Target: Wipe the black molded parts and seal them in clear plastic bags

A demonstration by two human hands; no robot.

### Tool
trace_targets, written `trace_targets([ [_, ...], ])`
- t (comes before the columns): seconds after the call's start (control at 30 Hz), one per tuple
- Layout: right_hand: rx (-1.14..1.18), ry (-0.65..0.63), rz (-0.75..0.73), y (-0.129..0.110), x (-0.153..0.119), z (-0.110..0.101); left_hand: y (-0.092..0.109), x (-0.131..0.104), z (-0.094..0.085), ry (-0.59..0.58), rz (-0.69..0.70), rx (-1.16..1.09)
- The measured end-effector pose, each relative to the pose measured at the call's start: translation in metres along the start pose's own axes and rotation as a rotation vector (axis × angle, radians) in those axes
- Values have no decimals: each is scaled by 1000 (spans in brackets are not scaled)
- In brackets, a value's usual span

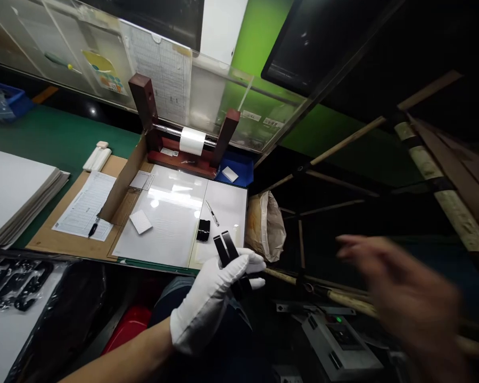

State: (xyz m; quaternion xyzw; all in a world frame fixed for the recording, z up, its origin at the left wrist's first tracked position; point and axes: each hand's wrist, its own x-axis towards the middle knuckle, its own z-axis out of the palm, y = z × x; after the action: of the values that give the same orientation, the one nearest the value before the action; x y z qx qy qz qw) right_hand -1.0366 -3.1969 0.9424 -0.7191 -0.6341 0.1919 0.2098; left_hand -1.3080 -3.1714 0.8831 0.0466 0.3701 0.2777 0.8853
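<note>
My left hand [213, 295], in a white glove, holds two long black parts [228, 254] side by side near the front edge of the table. Their upper ends stick out beyond the thumb. My right hand [403, 292] is bare and blurred by motion, off to the right, away from the table; its fingers are too smeared to read. A small black piece [203, 230] lies on the white work surface [163, 242] just beyond the held parts, and a pen [212, 213] rests behind it.
A dark red wooden stand [183, 163] holds a white roll [192, 141]. Beside the table's right edge is an open paper bag [272, 226]. A blue tray [243, 169], white pads [140, 222] and a paper stack [16, 191] also lie about. Lower right sits a grey device [339, 348].
</note>
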Motion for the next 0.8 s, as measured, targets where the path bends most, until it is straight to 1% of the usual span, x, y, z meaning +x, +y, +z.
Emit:
trace_targets([
  [0.07, 156, -208, -42, -28, -15, 31, -2, 3, 5, -15, 6, 9],
  [0.1, 215, -293, -59, -37, -21, 45, -4, 4, 6, -28, 15, 25],
  [0.17, 283, -394, -75, -47, -28, 65, -5, 7, 7, -48, 29, 91],
  [0.27, 363, -433, -74, -50, -34, 81, -6, 8, 5, -61, 43, 183],
  [0.37, 456, -393, -90, -53, -39, 88, -5, 10, 5, -48, 6, 207],
  [0.43, 512, -375, -90, -50, -43, 95, -7, 14, 2, -30, -21, 218],
  [0.5, 495, -370, -2, -35, -48, 111, -13, 20, -9, 30, -47, 210],
  [0.53, 446, -357, 74, -23, -52, 123, -16, 22, -17, 79, -58, 200],
  [0.57, 369, -336, 166, -7, -56, 138, -20, 24, -28, 151, -68, 187],
  [0.63, 217, -284, 324, 33, -65, 175, -26, 24, -52, 254, -74, 194],
  [0.7, 104, -295, 435, 73, -76, 215, -28, 20, -76, 353, -55, 263],
  [0.73, 61, -311, 479, 90, -82, 235, -28, 16, -87, 367, -32, 317],
  [0.77, 26, -326, 516, 104, -87, 252, -26, 11, -96, 421, -25, 372],
  [0.8, 0, -336, 546, 114, -92, 268, -24, 7, -104, 436, -9, 429],
])
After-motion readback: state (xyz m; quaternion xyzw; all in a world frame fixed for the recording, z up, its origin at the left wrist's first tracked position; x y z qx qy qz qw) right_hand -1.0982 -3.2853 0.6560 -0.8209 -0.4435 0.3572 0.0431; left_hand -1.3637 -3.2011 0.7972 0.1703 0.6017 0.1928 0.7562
